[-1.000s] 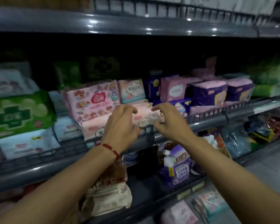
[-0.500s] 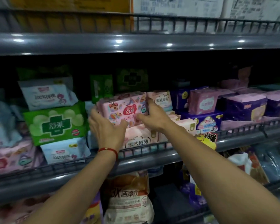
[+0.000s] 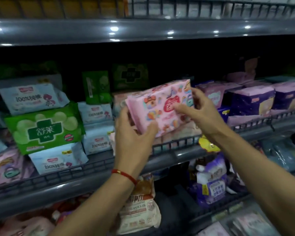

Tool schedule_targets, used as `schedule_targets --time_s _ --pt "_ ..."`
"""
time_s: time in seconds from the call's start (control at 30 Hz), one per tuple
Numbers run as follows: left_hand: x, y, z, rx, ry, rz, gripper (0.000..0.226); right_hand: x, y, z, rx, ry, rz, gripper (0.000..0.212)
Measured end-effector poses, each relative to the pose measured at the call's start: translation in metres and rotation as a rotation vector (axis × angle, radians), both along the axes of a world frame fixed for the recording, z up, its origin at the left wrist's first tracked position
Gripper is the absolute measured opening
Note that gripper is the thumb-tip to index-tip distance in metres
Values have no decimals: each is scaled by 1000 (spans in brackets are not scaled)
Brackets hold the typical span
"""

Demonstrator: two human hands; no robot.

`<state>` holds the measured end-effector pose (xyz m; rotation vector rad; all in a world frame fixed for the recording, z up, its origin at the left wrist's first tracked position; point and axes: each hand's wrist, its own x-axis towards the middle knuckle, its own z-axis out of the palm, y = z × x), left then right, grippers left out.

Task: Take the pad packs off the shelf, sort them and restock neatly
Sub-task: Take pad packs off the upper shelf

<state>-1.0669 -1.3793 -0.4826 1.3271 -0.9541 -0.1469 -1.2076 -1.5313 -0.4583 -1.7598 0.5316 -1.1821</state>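
Pack: the pink pad pack (image 3: 160, 106) was at frame centre, above the shelf rail (image 3: 177, 143), long axis tilted up-right.
Left hand (image 3: 134, 140): gripped its lower-left end.
Right hand (image 3: 199, 109): fingers curled on its upper-right end.

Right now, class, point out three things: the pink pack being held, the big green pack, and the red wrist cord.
pink pack (image 3: 160, 108): head view, middle of its printed front.
green pack (image 3: 44, 130): head view, on its dark green cross.
red wrist cord (image 3: 124, 175): head view, on the cord across the left wrist.
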Motion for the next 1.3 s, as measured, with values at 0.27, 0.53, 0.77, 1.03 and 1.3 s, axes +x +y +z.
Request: schedule_targets --time_s 0.27,0.53,0.77,1.03,1.3 --pt "-133 -13 -123 267 397 -341 57 -169 -2 -87 151 341 -138 63" --pt "-167 -36 -295 896 990 -486 27 -208 -14 -277 485 1027 -148 54" --pt "-172 -64 -375 1029 1180 -446 19 -205 -51 -369 691 1106 -38 66" --pt "-167 -89 -444 1008 1247 -266 27 -200 -65 -451 737 980 -2 53" --pt "-162 -84 -464 938 1215 -312 39 -213 -65 -453 982 781 200 35"
